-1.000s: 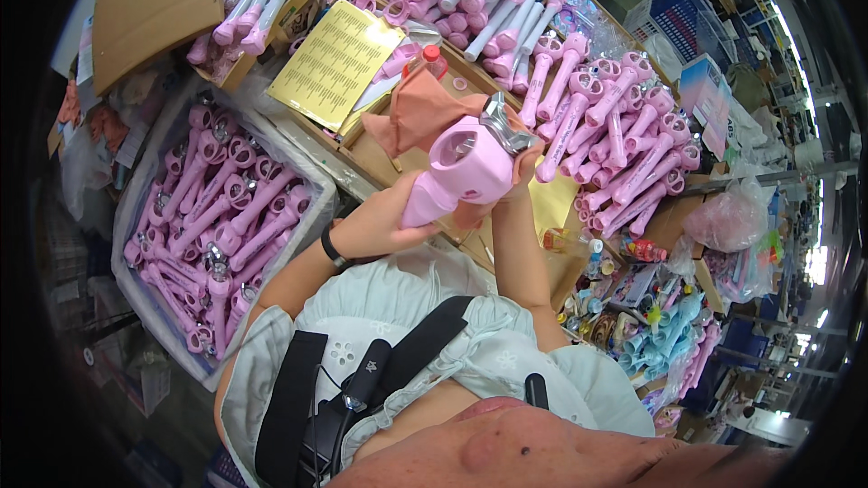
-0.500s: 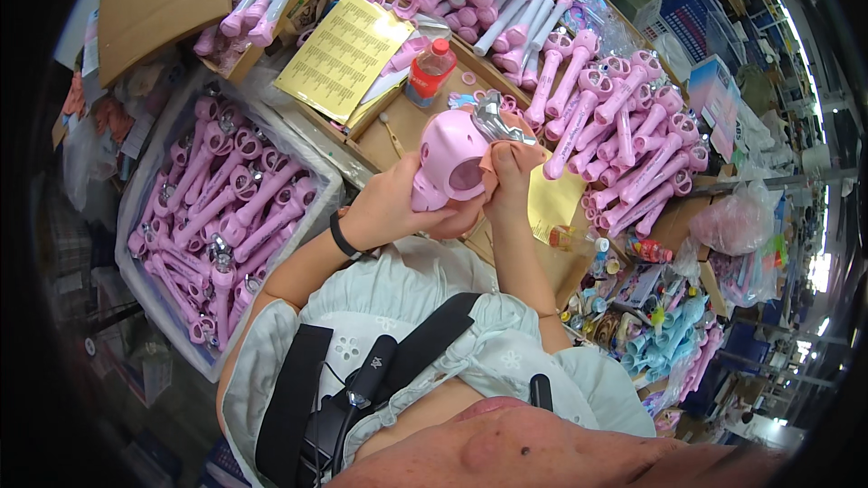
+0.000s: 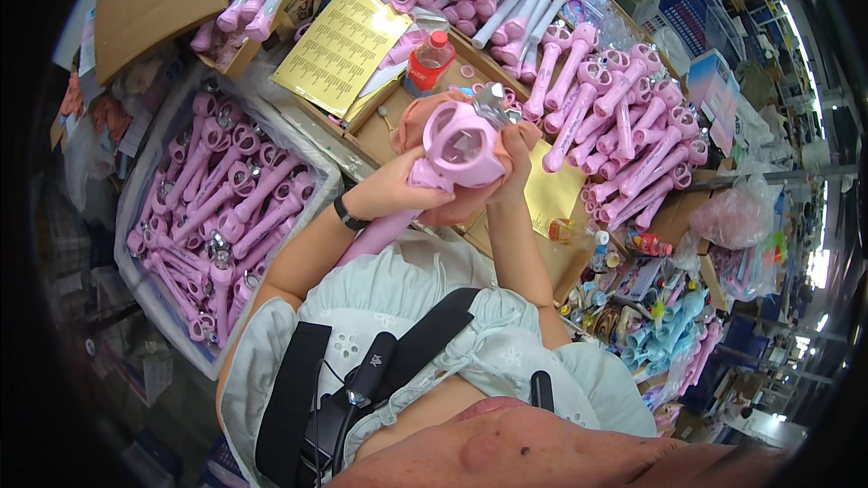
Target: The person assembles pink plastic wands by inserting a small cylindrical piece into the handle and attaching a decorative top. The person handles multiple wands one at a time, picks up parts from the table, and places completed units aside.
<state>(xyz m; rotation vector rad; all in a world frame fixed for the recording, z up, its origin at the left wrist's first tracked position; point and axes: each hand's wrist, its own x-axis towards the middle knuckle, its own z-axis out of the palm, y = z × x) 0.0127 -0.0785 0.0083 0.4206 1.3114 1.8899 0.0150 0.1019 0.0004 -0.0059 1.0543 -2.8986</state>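
Turned since a moment ago, the pink toy wand (image 3: 452, 158) now shows its round, smooth plastic head face-up. Left hand (image 3: 398, 188) wraps tight around the long handle. Right hand (image 3: 515, 149) grips the head's edge beside a shiny silver bit (image 3: 491, 101). Left of the hands, a bin (image 3: 312, 208) holds many matching wands. A red bottle (image 3: 429, 61) stands past them.

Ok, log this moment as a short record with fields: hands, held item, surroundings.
left hand: grips the handle of the pink toy wand
right hand: touches the wand's round head
wand: raised above the cardboard worktop
left side: bin of pink wands
right side: pile of pink wands
worktop items: yellow sticker sheet, red-capped bottle
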